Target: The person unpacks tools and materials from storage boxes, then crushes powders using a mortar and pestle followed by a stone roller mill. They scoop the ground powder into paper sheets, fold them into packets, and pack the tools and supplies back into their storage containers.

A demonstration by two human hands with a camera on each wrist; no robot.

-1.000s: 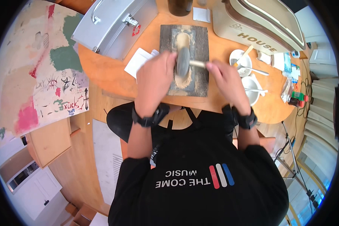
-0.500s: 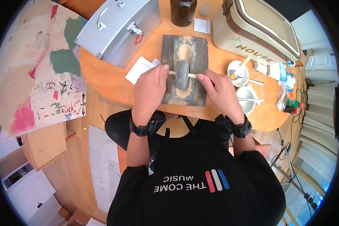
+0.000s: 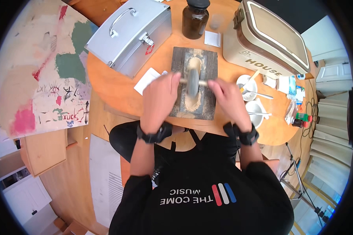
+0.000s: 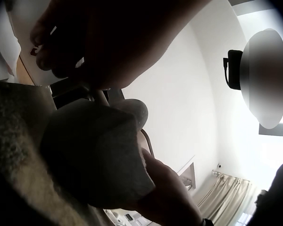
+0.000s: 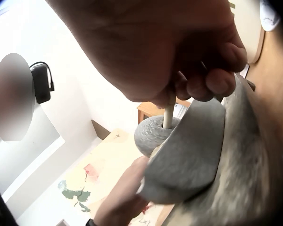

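A grey stone grinding wheel stands upright in a long boat-shaped stone trough holding tan powder. Its pale wooden axle rod sticks out on both sides. My left hand grips the left end of the rod; my right hand grips the right end, fingers curled round it. In the right wrist view the rod enters a hole in the wheel, partly behind the trough's wall. The wheel also shows in the left wrist view.
A metal case and folded white paper lie left. Behind stands a dark lidded jar. Right are a beige HOUSE box, a white bowl with a brush, a mortar and small bottles.
Both hands have moved the wheel back and forth along the trough; it is now slightly farther from the body than half a second ago. The whole head view has shifted, showing more of the jar.
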